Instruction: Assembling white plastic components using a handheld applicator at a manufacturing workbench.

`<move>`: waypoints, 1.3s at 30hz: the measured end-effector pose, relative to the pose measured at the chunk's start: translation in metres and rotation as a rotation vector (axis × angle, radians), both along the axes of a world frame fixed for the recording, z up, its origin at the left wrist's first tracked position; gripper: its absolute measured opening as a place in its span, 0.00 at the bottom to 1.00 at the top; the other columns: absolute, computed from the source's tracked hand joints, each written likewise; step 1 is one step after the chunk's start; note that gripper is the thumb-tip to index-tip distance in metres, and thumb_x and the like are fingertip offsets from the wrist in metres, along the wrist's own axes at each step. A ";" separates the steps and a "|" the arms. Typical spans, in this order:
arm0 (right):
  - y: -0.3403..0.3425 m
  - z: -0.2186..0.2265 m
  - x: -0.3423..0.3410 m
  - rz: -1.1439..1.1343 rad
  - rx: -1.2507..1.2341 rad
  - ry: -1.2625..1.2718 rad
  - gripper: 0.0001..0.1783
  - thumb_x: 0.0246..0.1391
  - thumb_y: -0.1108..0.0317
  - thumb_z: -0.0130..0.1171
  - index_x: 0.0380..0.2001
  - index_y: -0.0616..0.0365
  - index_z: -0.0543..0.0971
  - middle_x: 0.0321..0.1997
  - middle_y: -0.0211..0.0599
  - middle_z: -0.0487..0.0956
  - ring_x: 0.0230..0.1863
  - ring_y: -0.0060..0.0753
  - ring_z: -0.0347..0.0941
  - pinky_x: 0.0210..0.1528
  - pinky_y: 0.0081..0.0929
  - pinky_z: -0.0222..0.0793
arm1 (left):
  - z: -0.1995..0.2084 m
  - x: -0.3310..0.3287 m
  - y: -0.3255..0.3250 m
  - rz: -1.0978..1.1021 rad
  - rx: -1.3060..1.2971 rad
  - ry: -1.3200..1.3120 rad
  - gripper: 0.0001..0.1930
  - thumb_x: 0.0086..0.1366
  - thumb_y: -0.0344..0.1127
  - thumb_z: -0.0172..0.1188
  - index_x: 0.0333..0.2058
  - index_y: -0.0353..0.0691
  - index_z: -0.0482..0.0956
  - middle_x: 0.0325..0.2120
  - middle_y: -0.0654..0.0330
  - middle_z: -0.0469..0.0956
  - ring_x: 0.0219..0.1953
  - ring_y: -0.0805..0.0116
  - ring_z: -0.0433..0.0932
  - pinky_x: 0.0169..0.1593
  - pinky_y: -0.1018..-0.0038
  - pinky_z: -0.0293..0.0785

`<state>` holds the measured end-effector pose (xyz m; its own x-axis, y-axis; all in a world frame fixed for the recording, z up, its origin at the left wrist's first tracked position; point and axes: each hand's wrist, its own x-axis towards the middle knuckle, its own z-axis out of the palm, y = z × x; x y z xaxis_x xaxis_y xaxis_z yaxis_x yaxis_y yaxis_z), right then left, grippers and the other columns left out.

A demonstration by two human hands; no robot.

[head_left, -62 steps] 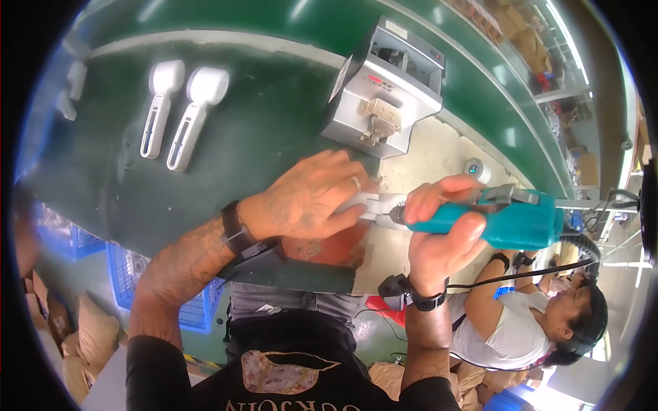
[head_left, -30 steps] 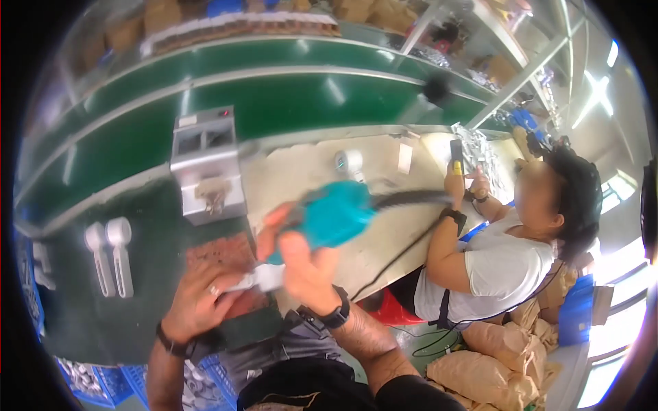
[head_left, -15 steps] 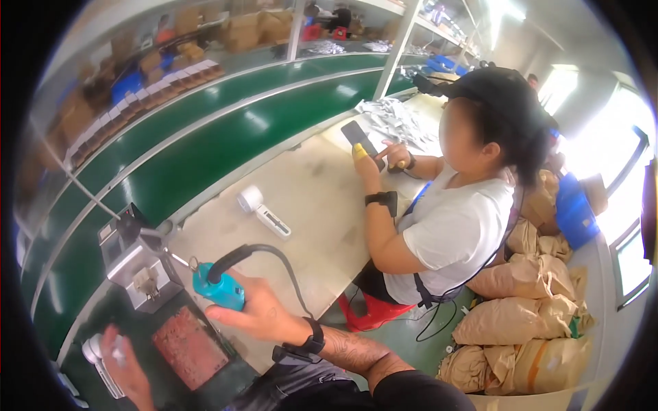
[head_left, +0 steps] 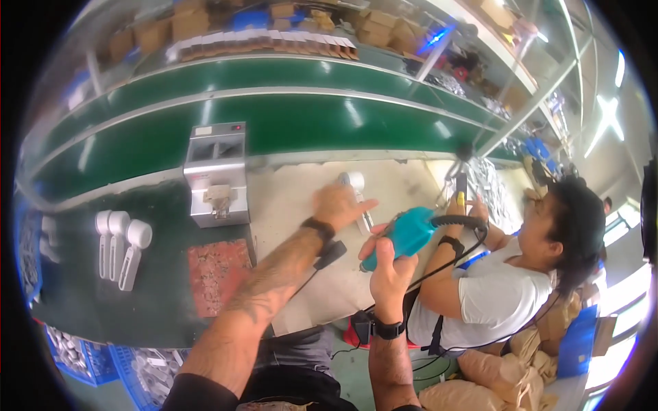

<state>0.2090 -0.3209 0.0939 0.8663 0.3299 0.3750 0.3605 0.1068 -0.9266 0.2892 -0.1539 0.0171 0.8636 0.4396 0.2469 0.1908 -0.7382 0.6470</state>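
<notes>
My right hand [head_left: 392, 274] is wrapped round a teal electric screwdriver [head_left: 411, 231] with a black cord, held up over the table. The tool's tip points down and left. My left hand [head_left: 334, 205] reaches across to a white handheld device [head_left: 355, 181] with a round head and slotted handle, lying on the pale tabletop. One digit is stretched out across the handle; the other fingers are blurred, and I see no grip on the device. Three similar white devices [head_left: 118, 222] lie side by side at the left on the dark green mat [head_left: 75, 294].
A silver box-shaped machine [head_left: 218, 164] stands behind a worn red pad [head_left: 218, 277]. Beyond runs a green conveyor [head_left: 301, 120]. Blue crates [head_left: 103, 366] of parts sit below at the left. A co-worker [head_left: 480, 294] sits close on the right, beside stuffed sacks [head_left: 493, 373].
My view has swung left. My left hand has moved from the dark mat over to the white device on the pale table; a device now lies where that hand was. The screwdriver stays in my right hand.
</notes>
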 end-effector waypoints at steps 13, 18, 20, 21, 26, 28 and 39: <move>0.008 -0.029 -0.020 0.065 0.081 -0.001 0.36 0.63 0.40 0.66 0.46 0.69 0.76 0.25 0.37 0.79 0.25 0.28 0.75 0.27 0.24 0.67 | 0.018 -0.123 0.038 -0.148 0.021 -0.146 0.14 0.65 0.46 0.66 0.43 0.43 0.85 0.36 0.58 0.81 0.41 0.53 0.83 0.43 0.59 0.80; 0.040 -0.013 -0.046 0.124 0.060 -0.004 0.43 0.63 0.28 0.56 0.48 0.66 0.73 0.24 0.36 0.74 0.24 0.32 0.71 0.27 0.28 0.67 | 0.044 -0.232 0.082 -0.243 0.007 -0.105 0.09 0.61 0.39 0.70 0.37 0.42 0.86 0.30 0.58 0.77 0.36 0.54 0.82 0.37 0.62 0.78; 0.049 -0.008 -0.053 0.153 0.071 0.021 0.44 0.63 0.26 0.55 0.50 0.64 0.72 0.25 0.34 0.72 0.25 0.31 0.69 0.28 0.29 0.65 | 0.045 -0.256 0.099 -0.235 -0.088 0.055 0.09 0.62 0.39 0.69 0.37 0.41 0.86 0.30 0.58 0.77 0.37 0.54 0.80 0.41 0.63 0.76; 0.058 -0.004 -0.057 0.242 0.130 0.044 0.44 0.63 0.26 0.55 0.50 0.64 0.72 0.25 0.33 0.72 0.25 0.31 0.68 0.28 0.29 0.65 | 0.033 -0.264 0.111 -0.305 -0.048 -0.005 0.09 0.63 0.38 0.69 0.38 0.41 0.86 0.31 0.58 0.77 0.38 0.55 0.79 0.43 0.63 0.74; 0.130 0.003 -0.065 0.435 0.165 0.038 0.44 0.62 0.25 0.55 0.51 0.63 0.71 0.25 0.33 0.71 0.25 0.30 0.68 0.29 0.30 0.66 | 0.000 -0.287 0.130 -0.332 0.118 -0.182 0.15 0.63 0.41 0.71 0.47 0.46 0.88 0.38 0.62 0.78 0.42 0.60 0.77 0.48 0.62 0.71; 0.163 0.004 -0.062 0.470 0.160 0.007 0.43 0.63 0.27 0.55 0.51 0.64 0.71 0.25 0.33 0.71 0.26 0.30 0.69 0.29 0.30 0.67 | -0.002 -0.292 0.128 -0.333 0.086 -0.193 0.17 0.62 0.44 0.72 0.49 0.49 0.88 0.41 0.64 0.79 0.44 0.62 0.77 0.50 0.62 0.71; 0.254 -0.025 -0.045 0.437 0.115 -0.147 0.27 0.74 0.44 0.51 0.44 0.64 0.73 0.26 0.35 0.76 0.28 0.29 0.74 0.33 0.28 0.71 | -0.014 -0.297 0.115 -0.227 0.146 -0.282 0.22 0.63 0.47 0.71 0.52 0.45 0.82 0.43 0.62 0.78 0.46 0.60 0.76 0.53 0.63 0.73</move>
